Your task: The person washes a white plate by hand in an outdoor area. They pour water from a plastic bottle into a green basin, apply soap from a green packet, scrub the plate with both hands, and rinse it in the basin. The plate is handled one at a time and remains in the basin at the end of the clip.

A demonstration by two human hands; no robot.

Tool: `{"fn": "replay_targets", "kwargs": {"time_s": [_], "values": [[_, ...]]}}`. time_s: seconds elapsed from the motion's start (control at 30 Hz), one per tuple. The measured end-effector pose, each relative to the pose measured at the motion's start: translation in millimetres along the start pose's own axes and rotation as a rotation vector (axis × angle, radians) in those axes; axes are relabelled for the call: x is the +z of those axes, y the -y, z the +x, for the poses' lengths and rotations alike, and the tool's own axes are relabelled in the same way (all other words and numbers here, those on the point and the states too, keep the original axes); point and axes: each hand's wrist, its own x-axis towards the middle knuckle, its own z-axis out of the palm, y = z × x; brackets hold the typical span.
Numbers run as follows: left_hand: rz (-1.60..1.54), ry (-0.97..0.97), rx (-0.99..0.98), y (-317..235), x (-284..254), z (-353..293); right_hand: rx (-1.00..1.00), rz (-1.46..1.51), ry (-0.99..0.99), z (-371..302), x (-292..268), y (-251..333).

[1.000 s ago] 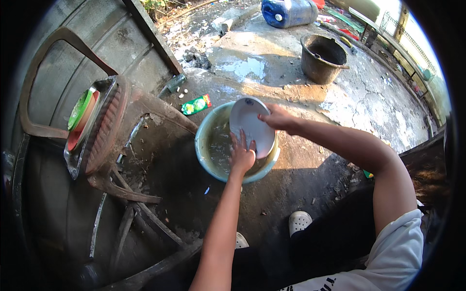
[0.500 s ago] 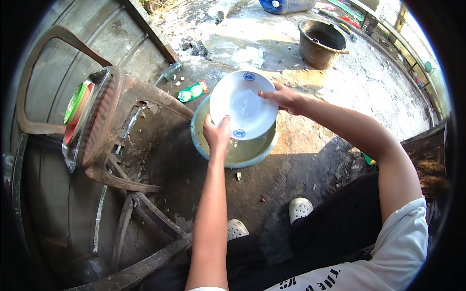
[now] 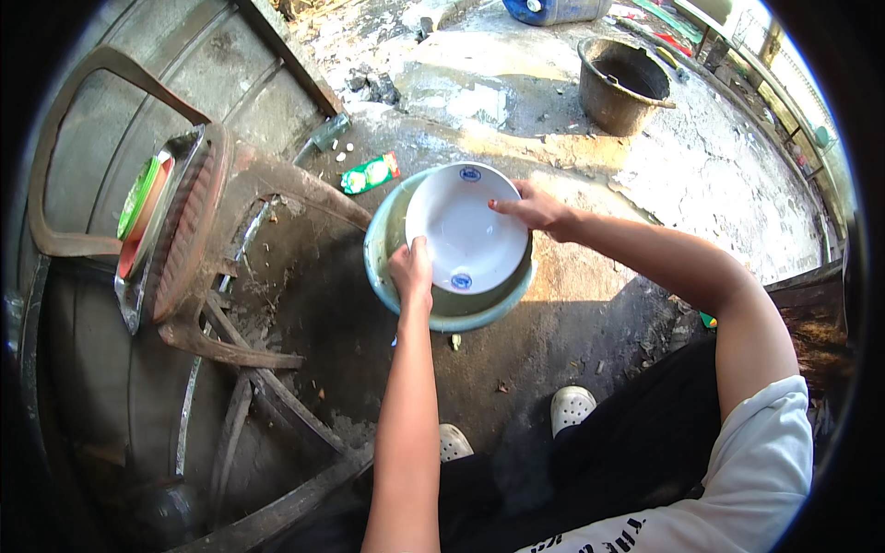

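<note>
A white bowl [image 3: 461,226] with small blue marks near its rim is held between both hands over a blue-green basin [image 3: 380,267]. My left hand [image 3: 412,272] grips its left lower edge, the thumb over the rim. At the upper right edge my right hand [image 3: 535,207] grips it too, thumb on the inner wall. The fingers beneath the bowl are hidden. The bowl's open side faces up toward me, and a little shine shows inside. It covers most of the basin's inside; cloudy liquid shows around it.
A brown plastic chair [image 3: 267,175] on the left bears a metal tray [image 3: 189,147] with green and pink dishes [image 3: 138,198]. Beyond the basin lie a green packet [image 3: 371,173] and a glass bottle [image 3: 330,132]. A dark bucket [image 3: 622,97] and blue drum [image 3: 556,9] are farther off.
Both hands have brought the bowl lower in the picture and slightly right, still over the basin. Its tilt has changed a little. Both grips remain.
</note>
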Motion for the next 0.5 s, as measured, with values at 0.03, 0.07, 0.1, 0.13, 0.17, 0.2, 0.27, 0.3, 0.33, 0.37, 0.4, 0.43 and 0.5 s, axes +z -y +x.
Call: {"fn": "replay_targets", "kwargs": {"time_s": [0.03,0.07,0.1,0.13,0.17,0.2,0.27,0.3,0.33,0.37,0.4,0.43,0.5], "values": [[-0.050,0.003,-0.028,0,2,1,0.011,0.030,-0.036,-1,0,0],[-0.119,0.032,-0.047,0,3,2,0.034,0.041,-0.046,-1,1,0],[-0.209,0.063,-0.073,0,4,3,0.037,0.062,-0.066,-1,1,0],[-0.179,0.059,-0.073,2,5,3,0.095,0.069,-0.079,-2,4,-1],[-0.165,0.057,-0.082,5,7,3,0.076,0.050,-0.087,-1,5,-2],[-0.178,0.070,-0.056,9,8,4,0.084,0.024,-0.093,-1,7,-2],[-0.137,0.077,-0.185,19,9,8,0.072,-0.086,-0.116,2,10,-4],[-0.162,0.067,-0.248,26,11,10,0.054,-0.170,-0.132,4,13,-6],[-0.173,0.059,-0.328,34,13,13,-0.003,-0.240,-0.138,5,14,-7],[-0.098,0.079,-0.259,42,15,15,-0.152,-0.408,-0.162,8,18,-9],[0.067,0.063,-0.239,48,16,19,-0.111,-0.364,-0.154,8,18,-10],[0.237,0.062,-0.227,54,17,23,-0.061,-0.324,-0.154,9,21,-11],[0.651,0.035,-0.152,62,20,28,-0.006,-0.278,-0.148,10,23,-11]]}}
